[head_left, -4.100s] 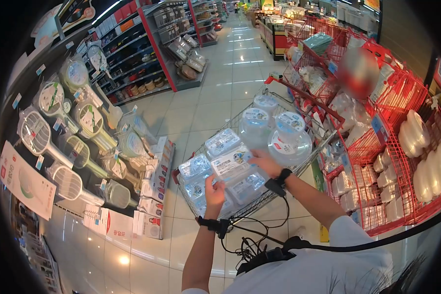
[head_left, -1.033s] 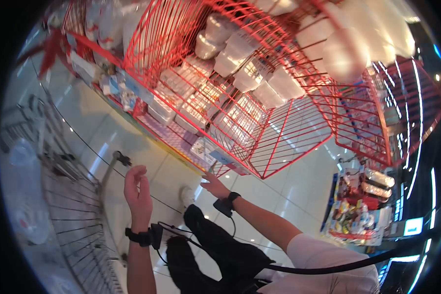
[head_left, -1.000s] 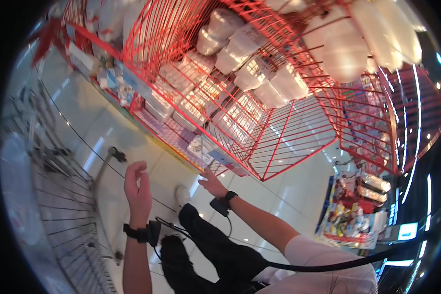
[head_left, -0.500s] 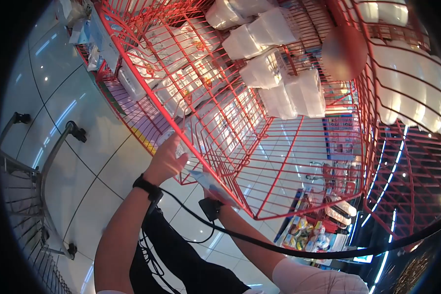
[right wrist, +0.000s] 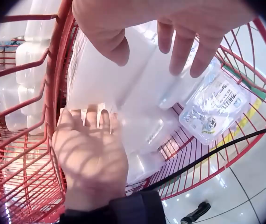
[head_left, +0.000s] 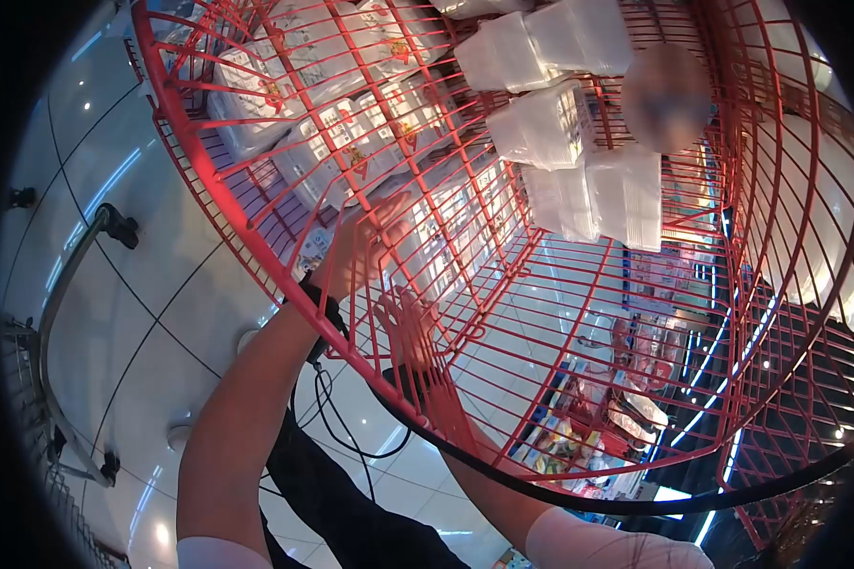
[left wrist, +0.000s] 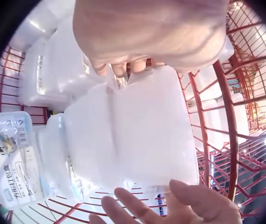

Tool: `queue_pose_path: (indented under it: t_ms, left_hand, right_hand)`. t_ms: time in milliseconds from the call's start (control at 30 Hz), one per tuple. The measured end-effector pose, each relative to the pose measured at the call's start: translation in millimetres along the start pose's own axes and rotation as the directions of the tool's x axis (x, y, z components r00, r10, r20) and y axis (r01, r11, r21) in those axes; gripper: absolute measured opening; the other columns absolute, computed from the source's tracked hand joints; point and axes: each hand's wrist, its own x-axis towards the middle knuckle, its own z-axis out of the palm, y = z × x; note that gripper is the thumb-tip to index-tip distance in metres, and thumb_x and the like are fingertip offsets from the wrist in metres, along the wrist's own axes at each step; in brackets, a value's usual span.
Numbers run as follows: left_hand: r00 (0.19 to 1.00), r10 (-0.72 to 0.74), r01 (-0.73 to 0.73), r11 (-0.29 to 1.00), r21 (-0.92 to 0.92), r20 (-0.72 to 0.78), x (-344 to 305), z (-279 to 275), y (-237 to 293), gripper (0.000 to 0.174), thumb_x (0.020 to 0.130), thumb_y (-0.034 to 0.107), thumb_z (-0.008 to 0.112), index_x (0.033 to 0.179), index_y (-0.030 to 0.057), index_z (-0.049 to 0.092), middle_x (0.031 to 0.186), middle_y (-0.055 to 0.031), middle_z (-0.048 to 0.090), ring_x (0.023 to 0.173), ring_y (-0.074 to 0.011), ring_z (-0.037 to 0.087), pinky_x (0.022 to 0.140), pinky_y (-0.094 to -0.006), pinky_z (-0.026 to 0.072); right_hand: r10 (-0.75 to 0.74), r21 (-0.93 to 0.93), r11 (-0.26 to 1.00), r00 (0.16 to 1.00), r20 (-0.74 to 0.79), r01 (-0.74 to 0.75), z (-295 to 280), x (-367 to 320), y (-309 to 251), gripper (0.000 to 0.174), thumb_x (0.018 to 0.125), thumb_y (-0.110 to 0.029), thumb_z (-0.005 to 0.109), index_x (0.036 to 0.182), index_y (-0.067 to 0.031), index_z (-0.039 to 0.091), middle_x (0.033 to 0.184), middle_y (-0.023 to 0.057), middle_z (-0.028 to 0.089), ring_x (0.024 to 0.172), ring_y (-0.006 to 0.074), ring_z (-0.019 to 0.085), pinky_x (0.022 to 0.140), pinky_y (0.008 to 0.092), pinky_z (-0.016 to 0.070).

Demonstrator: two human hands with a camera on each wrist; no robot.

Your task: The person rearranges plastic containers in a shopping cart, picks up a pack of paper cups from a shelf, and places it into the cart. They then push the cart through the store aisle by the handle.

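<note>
In the head view, my left hand (head_left: 362, 245) and right hand (head_left: 406, 324) are down inside a red wire basket (head_left: 220, 204), seen partly through its bars. Between them is a wrapped pack of nested white plastic takeaway boxes (left wrist: 137, 126). The left wrist view has my left hand (left wrist: 151, 35) at the pack's upper edge, fingertips against it. On the opposite side, my right hand (left wrist: 170, 205) has its fingers spread. From the right wrist, my right hand's fingers (right wrist: 182, 53) reach over the pack, while the left hand's palm faces up, its fingertips at the pack's edge.
More white box stacks (head_left: 546, 128) fill the basket's far side, with labelled packs (head_left: 351, 133) at its left. A labelled box pack (right wrist: 214, 109) lies beside the handled stack. A metal cart's wheel (head_left: 116, 226) stands on the tiled floor at left. A black cable (head_left: 579, 498) crosses below.
The head view has turned from the cart of boxes and tubs to the red basket. Both hands, earlier outside the basket, have moved over its rim and down to the stacked boxes.
</note>
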Motion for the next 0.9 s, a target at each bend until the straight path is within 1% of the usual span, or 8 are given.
queue_pose_path:
  t_ms: [100,167,367,433,533,567,700,900]
  left_hand:
    - [0.995,0.098,-0.093,0.968,0.231,-0.009,3.2,0.3,1.2,0.053,0.094,0.031,0.055,0.136,0.0031,0.039,0.141,-0.01,0.037,0.133,-0.0179,0.032,0.11,-0.0308,0.029]
    - [0.996,-0.056,0.022,0.914,-0.405,-0.072,6.7,-5.2,-0.8,0.048,0.091,0.026,0.06,0.129,0.0012,0.044,0.132,-0.0089,0.044,0.129,-0.0177,0.038,0.108,-0.0293,0.0342]
    - [0.999,-0.004,-0.007,0.946,-0.324,-0.033,9.6,-38.4,-9.9,0.041,0.084,0.011,0.067,0.12,0.0026,0.05,0.115,-0.0037,0.054,0.111,-0.0147,0.053,0.096,-0.0234,0.0448]
    - [0.983,-0.001,-0.049,0.96,-0.275,-0.181,-5.1,-28.0,3.7,0.04,0.085,0.01,0.067,0.12,0.0025,0.05,0.107,-0.003,0.056,0.1,-0.0126,0.057,0.088,-0.022,0.0472]
    - [0.954,0.121,-0.082,0.985,0.149,-0.274,-26.0,-14.2,38.8,0.03,0.092,0.014,0.058,0.119,0.0023,0.052,0.106,-0.005,0.058,0.093,-0.0113,0.058,0.083,-0.0247,0.0474]
    - [0.954,0.128,-0.087,0.983,0.159,-0.272,-30.5,-14.8,45.6,0.03,0.092,0.014,0.058,0.119,0.0023,0.052,0.106,-0.005,0.058,0.093,-0.0113,0.058,0.083,-0.0247,0.0474]
    - [0.95,0.139,0.009,0.883,0.47,-0.278,-59.1,-28.3,69.6,0.025,0.095,0.016,0.052,0.115,0.0019,0.054,0.107,-0.0056,0.059,0.098,-0.0115,0.057,0.088,-0.0264,0.0452]
    - [0.882,0.084,0.175,0.856,0.487,-0.464,-141.6,-45.5,104.3,0.03,0.092,0.018,0.053,0.118,0.0034,0.053,0.105,-0.0029,0.059,0.096,-0.0114,0.055,0.087,-0.0257,0.0411]
  right_hand:
    - [-0.074,-0.467,0.883,0.996,-0.049,0.043,19.8,-8.3,7.9,0.044,0.097,-0.027,0.033,0.127,0.0047,0.038,0.124,0.022,0.046,0.112,0.0412,0.049,0.099,0.0556,0.0411]
    - [-0.006,-0.43,0.903,1.0,0.018,0.013,7.1,-13.2,4.2,0.056,0.1,-0.04,0.019,0.13,0.0037,0.037,0.135,0.0207,0.039,0.119,0.0413,0.044,0.105,0.0544,0.0346]
    - [0.012,-0.924,-0.049,0.925,0.38,0.38,5.2,-43.6,10.5,0.043,0.099,-0.028,0.042,0.134,-0.0035,0.038,0.133,0.0134,0.047,0.12,0.0253,0.049,0.101,0.0384,0.0426]
    - [0.02,-0.945,0.115,0.951,0.31,0.305,7.3,-50.1,33.2,0.045,0.098,-0.033,0.044,0.134,-0.0071,0.039,0.131,0.013,0.048,0.118,0.025,0.051,0.099,0.0396,0.0432]
    - [0.167,-0.353,0.918,0.983,-0.076,-0.184,41.4,-63.2,46.8,0.053,0.094,-0.034,0.051,0.137,-0.0062,0.036,0.129,0.0172,0.045,0.115,0.0234,0.051,0.097,0.0392,0.0434]
    - [0.237,-0.952,0.297,0.96,0.147,0.073,41.2,-65.0,40.6,0.071,0.09,-0.024,0.057,0.145,-0.0054,0.017,0.145,0.0176,0.025,0.132,0.0293,0.03,0.098,0.0401,0.0422]
    - [0.239,-0.995,-0.031,0.968,0.082,0.092,75.0,-80.7,60.3,0.08,0.083,-0.033,0.066,0.141,0.0022,0.024,0.146,0.0207,0.024,0.132,0.0317,0.032,0.106,0.0373,0.0322]
    - [0.296,-0.909,0.416,0.947,0.129,-0.006,94.1,-118.1,93.0,0.082,0.083,-0.018,0.067,0.146,-0.0066,0.016,0.149,0.0131,0.02,0.136,0.0313,0.027,0.109,0.0434,0.0261]
